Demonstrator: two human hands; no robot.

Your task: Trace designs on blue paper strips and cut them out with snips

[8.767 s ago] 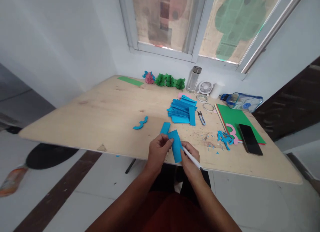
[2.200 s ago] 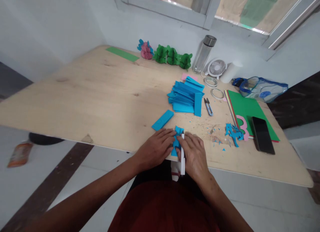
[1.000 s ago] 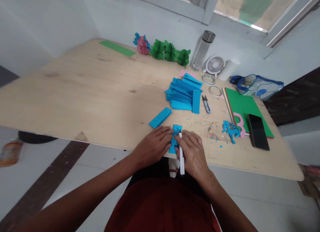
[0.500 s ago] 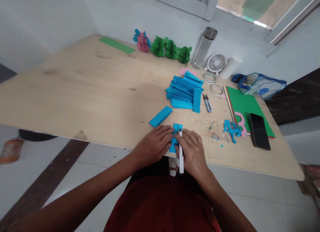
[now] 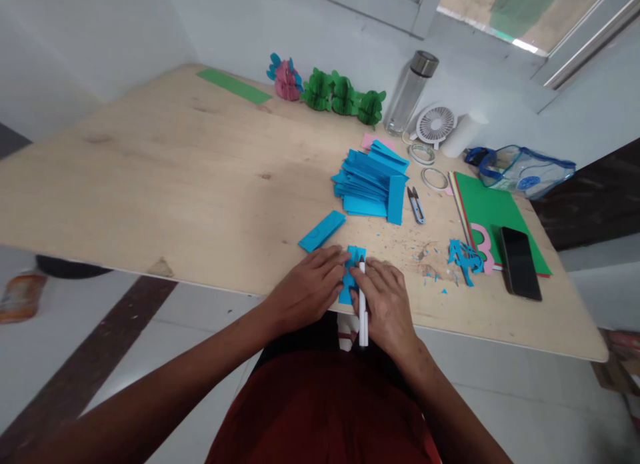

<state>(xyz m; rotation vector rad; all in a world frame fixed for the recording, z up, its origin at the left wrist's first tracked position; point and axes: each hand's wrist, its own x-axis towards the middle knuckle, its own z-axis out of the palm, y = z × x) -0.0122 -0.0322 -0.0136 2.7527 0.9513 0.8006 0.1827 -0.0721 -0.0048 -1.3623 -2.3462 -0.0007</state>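
Note:
At the table's front edge lies a small folded strip of blue paper (image 5: pixel 345 295), partly covered by my fingers. My left hand (image 5: pixel 309 289) grips its left side, the fingers bent and close together. On the other side, my right hand (image 5: pixel 386 297) holds a white marker pen (image 5: pixel 363 311) along the thumb, dark tip pointing away from me, while its fingers touch the paper's right side. Another folded blue strip (image 5: pixel 323 231) with a curved outline drawn on it lies just beyond my left hand. Farther off is a pile of folded blue papers (image 5: pixel 367 184).
Thread snips (image 5: pixel 415 205), tape rolls (image 5: pixel 434 179) and blue scraps (image 5: pixel 465 261) lie to the right. A phone (image 5: pixel 520 263) rests partly on green sheets (image 5: pixel 505 201). Along the wall stand green paper figures (image 5: pixel 343 95), a glass bottle (image 5: pixel 410 94) and a fan (image 5: pixel 435 124).
The camera view has shifted very slightly. Both hands, the pen and the blue paper keep the same positions relative to one another.

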